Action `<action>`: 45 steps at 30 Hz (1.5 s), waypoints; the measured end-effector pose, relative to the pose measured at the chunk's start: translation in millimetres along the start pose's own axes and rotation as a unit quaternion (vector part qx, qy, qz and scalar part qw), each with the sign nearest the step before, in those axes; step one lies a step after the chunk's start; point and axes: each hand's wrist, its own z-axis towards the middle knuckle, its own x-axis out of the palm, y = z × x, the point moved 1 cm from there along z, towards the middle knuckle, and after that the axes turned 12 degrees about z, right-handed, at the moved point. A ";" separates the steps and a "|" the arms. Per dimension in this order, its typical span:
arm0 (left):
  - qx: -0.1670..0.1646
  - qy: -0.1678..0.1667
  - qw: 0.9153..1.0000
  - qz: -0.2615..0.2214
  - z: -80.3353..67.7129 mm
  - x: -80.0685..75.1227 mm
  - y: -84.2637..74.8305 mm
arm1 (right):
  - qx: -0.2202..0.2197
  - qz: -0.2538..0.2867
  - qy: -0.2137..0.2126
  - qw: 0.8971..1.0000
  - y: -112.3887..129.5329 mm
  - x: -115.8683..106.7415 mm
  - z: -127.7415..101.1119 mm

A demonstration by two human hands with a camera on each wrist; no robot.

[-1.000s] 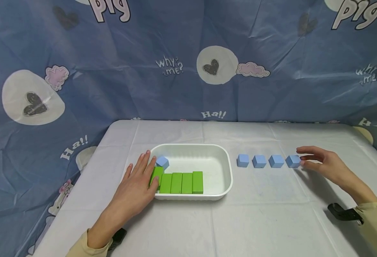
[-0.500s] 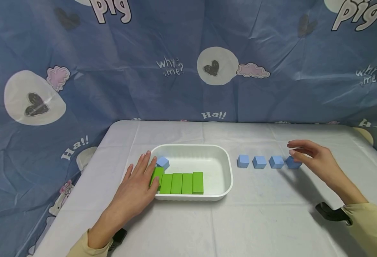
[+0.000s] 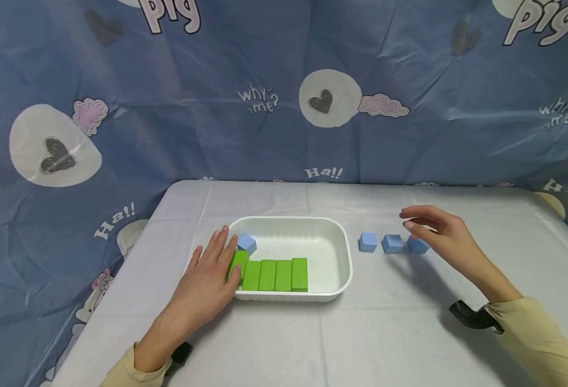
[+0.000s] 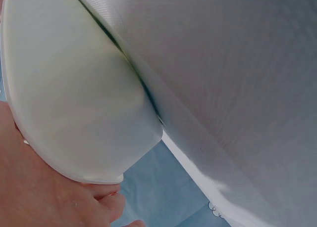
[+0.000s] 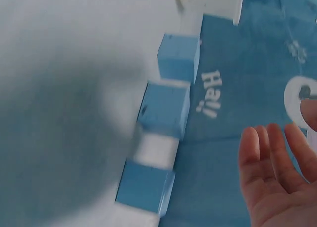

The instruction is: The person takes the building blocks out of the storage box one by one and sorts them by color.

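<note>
My left hand (image 3: 206,285) lies across the left rim of a white tray (image 3: 313,296), fingers straight and thumb over the green blocks. In the left wrist view, the tray's outer wall (image 4: 84,88) fills the left half, with the hand beyond its rim. Inside the tray, several green blocks (image 3: 267,275) form a row, and a blue cube (image 3: 247,244) sits behind them near my fingertips. My right hand (image 3: 444,236) hovers over the right part of a blue cube row, fingers loosely bent, holding nothing. Below its fingertips is a blue cube (image 3: 417,245), partly covered.
Left of that cube stand two more blue cubes, a middle one (image 3: 392,244) and one (image 3: 368,242) beside the tray. All rest on a white-covered table (image 3: 289,344). A blue printed cloth (image 3: 264,140) hangs behind the table's far edge.
My right hand has moved left along the row, away from the rightmost cube, which it now hides in the head view. The left hand and tray have stayed put.
</note>
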 end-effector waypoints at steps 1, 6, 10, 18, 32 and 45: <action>0.000 0.000 1.000 -0.001 0.1 0.1 0.1 | -0.001 0.004 0.004 1.000 0.9 3.3 1.4; 0.002 -0.001 1.000 0.000 0.2 0.2 0.7 | -0.006 0.039 0.026 0.999 4.5 22.2 6.5; 0.003 -0.001 1.000 0.000 0.0 0.1 1.2 | -0.012 0.075 0.044 0.996 8.7 38.6 9.5; 0.001 -0.002 1.000 0.002 0.6 1.2 2.3 | -0.013 0.100 0.070 0.992 18.5 67.8 17.3; 0.002 -0.003 1.000 0.000 -0.1 0.0 1.8 | -0.014 0.139 0.142 0.980 36.3 111.5 28.9; -0.004 0.001 1.000 0.003 0.5 -0.1 1.7 | -0.026 0.137 0.215 0.967 47.4 135.1 47.8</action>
